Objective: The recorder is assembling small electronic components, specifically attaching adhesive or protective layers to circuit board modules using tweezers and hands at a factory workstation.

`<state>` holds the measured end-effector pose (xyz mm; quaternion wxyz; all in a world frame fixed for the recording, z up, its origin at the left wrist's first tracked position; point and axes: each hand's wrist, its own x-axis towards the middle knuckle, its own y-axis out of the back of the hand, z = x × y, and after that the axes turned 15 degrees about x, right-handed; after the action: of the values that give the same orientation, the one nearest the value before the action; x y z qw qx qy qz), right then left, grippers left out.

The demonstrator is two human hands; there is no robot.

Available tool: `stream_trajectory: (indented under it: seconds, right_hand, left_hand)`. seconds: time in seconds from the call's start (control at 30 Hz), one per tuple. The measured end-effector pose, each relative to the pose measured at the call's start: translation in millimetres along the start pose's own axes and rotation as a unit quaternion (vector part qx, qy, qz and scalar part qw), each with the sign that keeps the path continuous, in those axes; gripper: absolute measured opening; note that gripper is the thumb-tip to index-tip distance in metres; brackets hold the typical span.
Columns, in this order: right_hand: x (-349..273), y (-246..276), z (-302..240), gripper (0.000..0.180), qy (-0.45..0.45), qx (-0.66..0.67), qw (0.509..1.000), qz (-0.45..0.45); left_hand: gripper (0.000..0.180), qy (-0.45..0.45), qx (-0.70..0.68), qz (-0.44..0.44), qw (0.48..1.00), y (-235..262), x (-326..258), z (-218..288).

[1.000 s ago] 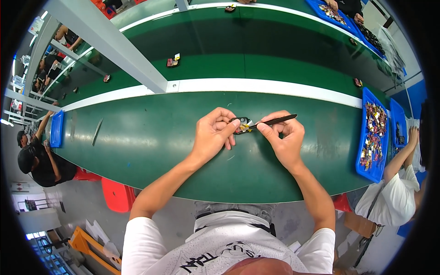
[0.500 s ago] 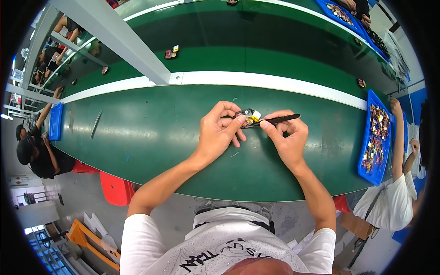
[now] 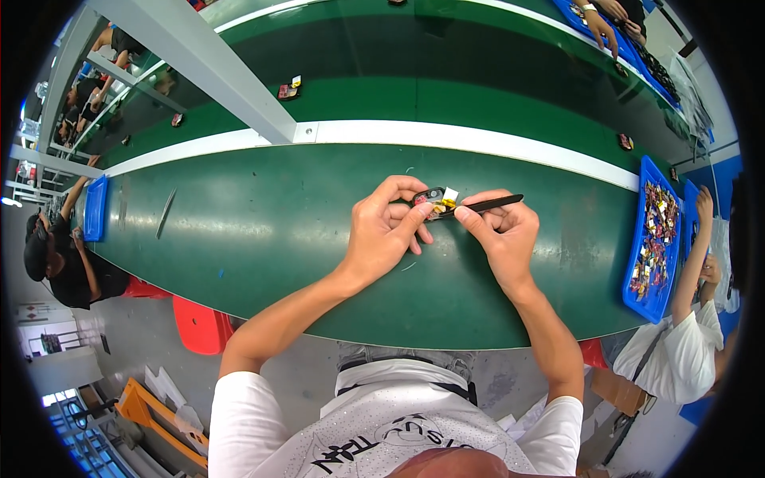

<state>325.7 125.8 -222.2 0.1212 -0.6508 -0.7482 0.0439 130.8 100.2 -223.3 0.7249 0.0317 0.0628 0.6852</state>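
My left hand [image 3: 384, 227] is closed on a small black-cased part [image 3: 433, 194] with reddish, yellow and white bits, held above the green worktable. Fingertips cover much of its near side. My right hand [image 3: 502, 235] pinches a slim black pen-like tool [image 3: 494, 203]; its blunt end points to the right, and its other end reaches the part's right edge. Fingers hide that tip, so I cannot tell whether it touches. Both hands are close together over the middle of the table.
A blue tray [image 3: 633, 275] full of small colourful parts stands at the right. Beyond a white rail [image 3: 478, 142] runs a green belt carrying small parts, one of them a dark part [image 3: 288, 92]. A thin strip [image 3: 166, 213] lies at left, near another blue tray [image 3: 96, 209]. Co-workers sit on both sides.
Both hands keep their grip and shift very slightly; the part tilts a little. Parts on the belt have moved slightly left. The right co-worker's arm and a far co-worker's hand have moved.
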Motion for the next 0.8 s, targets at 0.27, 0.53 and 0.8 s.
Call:
stream_trajectory:
  seconds: [0.27,0.53,0.8]
  right_hand:
    - [3,0,1,0.009,-0.042,0.076,0.996,0.012]
    - [5,6,0,0.010,-0.056,0.072,0.996,-0.014]
    - [5,7,-2,0.010,-0.063,0.077,0.995,-0.030]
  left_hand:
    - [0.026,-0.034,0.038,0.015,0.999,-2,-1,1]
    - [0.027,-0.024,0.044,-0.004,0.999,3,1,-1]
    - [0.027,0.000,0.016,-0.028,0.999,9,6,0]
